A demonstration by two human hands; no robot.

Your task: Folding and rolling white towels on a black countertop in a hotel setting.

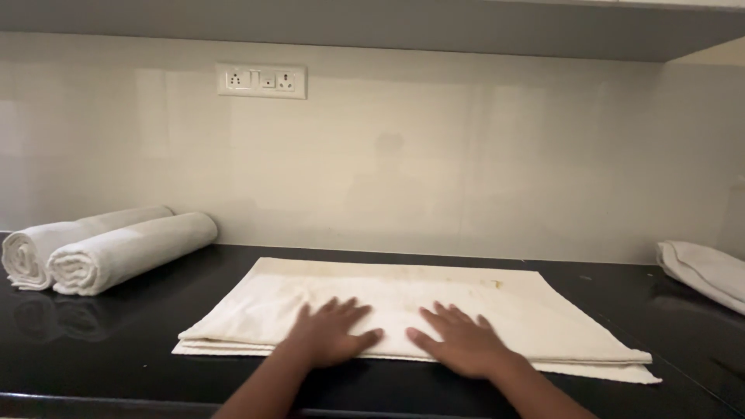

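Nearest the camera, the left hand [332, 335] and the right hand [459, 340] lie flat, palms down, side by side on the near half of a folded cream towel [403, 299]. The fingers [348, 309] of both hands are spread wide and stretched toward twelve o'clock; they press on the cloth and grip nothing. The thumbs point at each other with a small gap between them.

The towel lies in the middle of the black, glossy surface [116, 349], its long edge running from nine to three o'clock. It is folded into several layers, which show as stacked edges along the near side and at the right corner. The cloth is pale, slightly creased, with faint yellowish marks near its far edge.

At ten o'clock, well apart from the hands, two rolled white towels [109, 250] lie touching each other, just in front of the wall. At three o'clock another white cloth [706, 270] lies loosely folded at the edge of the view. On the pale wall at eleven o'clock sits a white socket panel [261, 81]. Nothing stands between the hands and the towel.
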